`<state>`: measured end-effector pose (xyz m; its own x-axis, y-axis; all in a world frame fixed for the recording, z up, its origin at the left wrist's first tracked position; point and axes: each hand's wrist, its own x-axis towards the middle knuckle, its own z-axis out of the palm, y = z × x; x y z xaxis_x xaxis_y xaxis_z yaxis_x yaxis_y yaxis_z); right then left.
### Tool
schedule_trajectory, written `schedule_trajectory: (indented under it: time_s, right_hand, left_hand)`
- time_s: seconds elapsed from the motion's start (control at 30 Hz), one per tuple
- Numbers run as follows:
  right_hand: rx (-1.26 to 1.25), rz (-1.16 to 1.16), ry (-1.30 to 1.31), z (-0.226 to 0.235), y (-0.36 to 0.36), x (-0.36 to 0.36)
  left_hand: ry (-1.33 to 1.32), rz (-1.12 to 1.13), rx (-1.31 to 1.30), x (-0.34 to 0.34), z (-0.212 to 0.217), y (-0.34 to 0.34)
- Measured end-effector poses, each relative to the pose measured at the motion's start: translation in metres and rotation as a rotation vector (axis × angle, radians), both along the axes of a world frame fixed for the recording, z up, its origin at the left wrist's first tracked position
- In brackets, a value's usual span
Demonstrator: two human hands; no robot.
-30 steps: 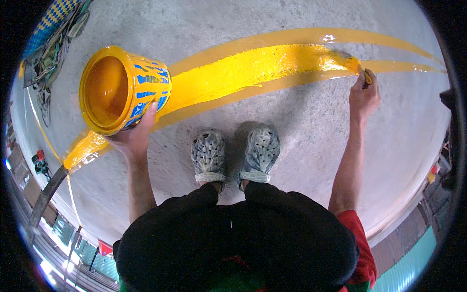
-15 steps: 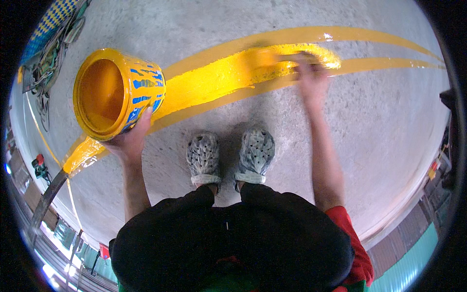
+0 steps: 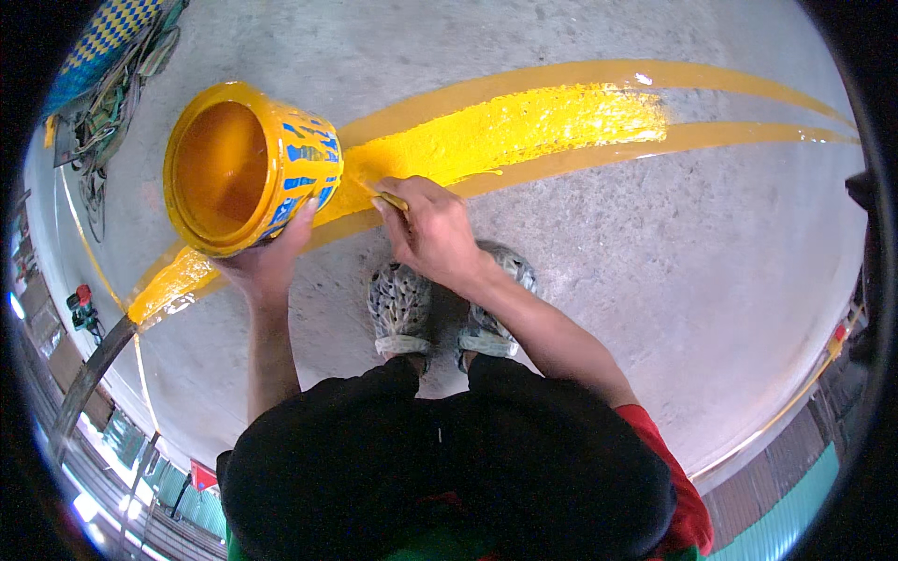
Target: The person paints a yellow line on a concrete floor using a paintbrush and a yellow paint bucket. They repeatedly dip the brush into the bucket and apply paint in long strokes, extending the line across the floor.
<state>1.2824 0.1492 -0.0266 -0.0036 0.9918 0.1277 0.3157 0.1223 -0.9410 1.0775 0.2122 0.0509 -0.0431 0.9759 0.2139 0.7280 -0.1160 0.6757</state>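
My left hand (image 3: 268, 257) grips the underside of a paint bucket (image 3: 309, 164), its thumb along the wall. The bucket is smeared with yellow over a blue and white side, and its open mouth tilts toward me; yellow paint coats the inside. Close to its right, my right hand (image 3: 432, 229) is closed around the handle of a paintbrush (image 3: 395, 200). The brush head is hard to make out against the yellow floor. Wet yellow paint (image 3: 524, 126) forms a broad bright stripe between two bands of tan masking tape (image 3: 561, 73).
Grey concrete floor (image 3: 636, 243) surrounds the stripe. My two patterned clogs (image 3: 400, 304) stand just below it. At the upper left lie tangled straps (image 3: 105, 126) beside a blue and yellow checked sheet (image 3: 98, 56). A red and dark tool (image 3: 84, 309) sits farther left.
My right hand has swept the brush left along the stripe, from its right end to beside the bucket. The bucket has shifted slightly right and up in view.
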Motion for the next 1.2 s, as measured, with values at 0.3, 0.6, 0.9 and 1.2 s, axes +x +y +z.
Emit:
schedule_trajectory:
  time_s: [0.3, 0.6, 0.9, 1.2]
  right_hand:
    - [0.025, -0.853, -0.598, 0.004, -0.002, 0.270]
    - [-0.003, -0.098, -0.483, 0.004, -0.050, 0.072]
    - [-0.082, -0.722, -0.448, 0.000, -0.037, 0.238]
    - [0.156, -0.275, -0.845, 0.014, -0.023, 0.099]
  left_hand:
    - [-0.152, 0.059, 0.009, -0.005, 0.003, -0.004]
    - [0.059, -0.093, 0.073, -0.001, -0.004, -0.001]
    - [-0.188, 0.016, -0.032, -0.015, -0.015, -0.011]
    - [-0.272, -0.079, -0.065, 0.017, -0.008, -0.002]
